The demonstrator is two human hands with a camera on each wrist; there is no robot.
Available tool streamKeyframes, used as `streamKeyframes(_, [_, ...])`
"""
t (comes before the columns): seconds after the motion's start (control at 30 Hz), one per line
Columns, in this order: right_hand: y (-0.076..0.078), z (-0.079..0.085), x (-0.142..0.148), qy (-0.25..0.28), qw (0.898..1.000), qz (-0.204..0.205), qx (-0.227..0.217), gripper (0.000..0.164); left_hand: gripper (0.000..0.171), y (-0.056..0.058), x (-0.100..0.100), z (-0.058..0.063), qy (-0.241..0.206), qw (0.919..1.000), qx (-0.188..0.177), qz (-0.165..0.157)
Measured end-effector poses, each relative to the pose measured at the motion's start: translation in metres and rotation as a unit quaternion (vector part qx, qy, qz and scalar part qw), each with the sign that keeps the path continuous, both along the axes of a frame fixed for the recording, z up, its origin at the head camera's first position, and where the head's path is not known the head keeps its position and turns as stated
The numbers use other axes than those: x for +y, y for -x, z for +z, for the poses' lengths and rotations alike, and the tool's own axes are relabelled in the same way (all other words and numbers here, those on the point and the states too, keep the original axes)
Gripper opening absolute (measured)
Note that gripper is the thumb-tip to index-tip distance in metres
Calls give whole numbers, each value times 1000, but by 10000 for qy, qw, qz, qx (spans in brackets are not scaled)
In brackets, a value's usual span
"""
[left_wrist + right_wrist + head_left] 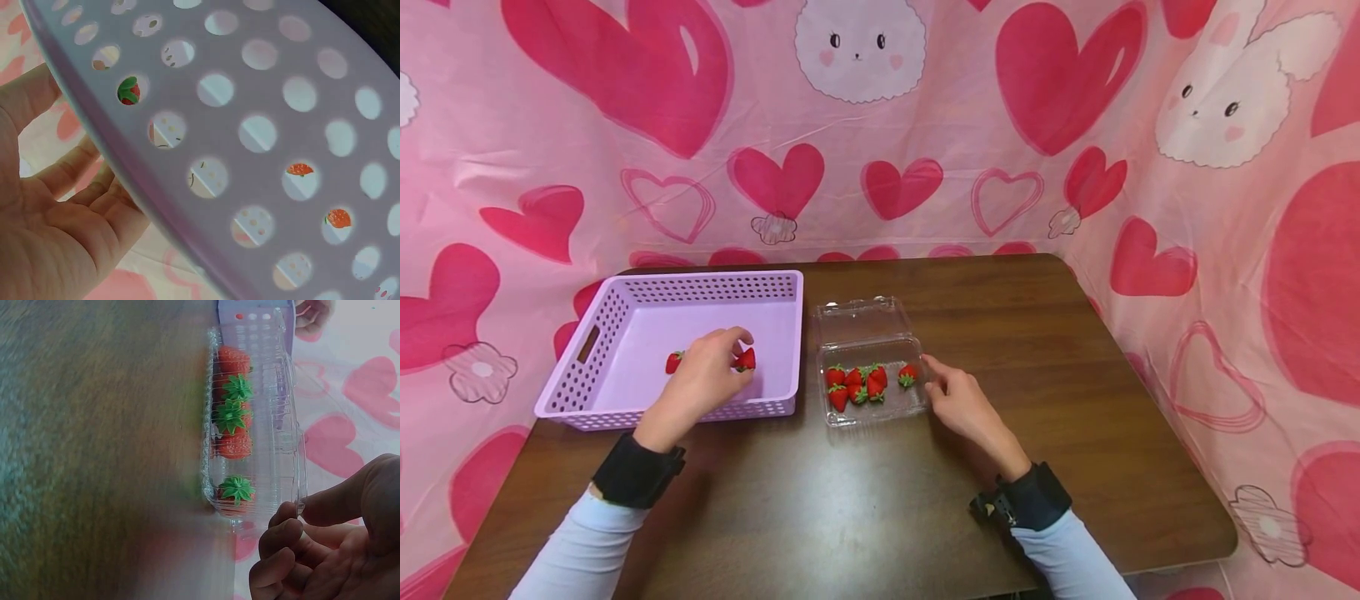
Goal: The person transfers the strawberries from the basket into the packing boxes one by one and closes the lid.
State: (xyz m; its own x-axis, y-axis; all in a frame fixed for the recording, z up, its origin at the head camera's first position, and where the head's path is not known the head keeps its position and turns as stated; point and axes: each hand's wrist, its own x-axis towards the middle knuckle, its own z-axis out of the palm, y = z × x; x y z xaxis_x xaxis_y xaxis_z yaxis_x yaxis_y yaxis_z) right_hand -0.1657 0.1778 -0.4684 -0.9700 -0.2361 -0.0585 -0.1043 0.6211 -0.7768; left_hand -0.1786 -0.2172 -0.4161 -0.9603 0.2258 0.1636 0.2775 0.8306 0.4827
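Over the purple basket (797, 350), my left hand (703, 371) pinches a strawberry (746, 359) between thumb and fingers. In the left wrist view the basket's wall hides the fingertips, and part of that strawberry (129, 91) shows through a hole. Another strawberry (674, 362) lies on the basket floor, partly behind the hand. A clear plastic clamshell box (891, 407) sits with its lid raised, several strawberries (856, 383) grouped on its left and a single strawberry (907, 375) at its right. My right hand (962, 404) pinches the box's right rim.
Both containers stand side by side on a brown wooden table (1045, 333), the basket to the left. The hinged lid (862, 322) leans back behind the box. A pink cloth (955, 125) with hearts and rabbits hangs behind and beside the table.
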Motion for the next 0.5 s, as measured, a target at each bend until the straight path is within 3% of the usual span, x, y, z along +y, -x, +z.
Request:
streamKeyframes(0.3, [1, 1, 0, 33, 10000, 46, 18, 52, 29, -1, 7, 0, -134, 9993, 332, -107])
streamKeyframes(0.5, [1, 1, 0, 16, 10000, 31, 17, 52, 29, -2, 14, 2, -185, 9995, 193, -144])
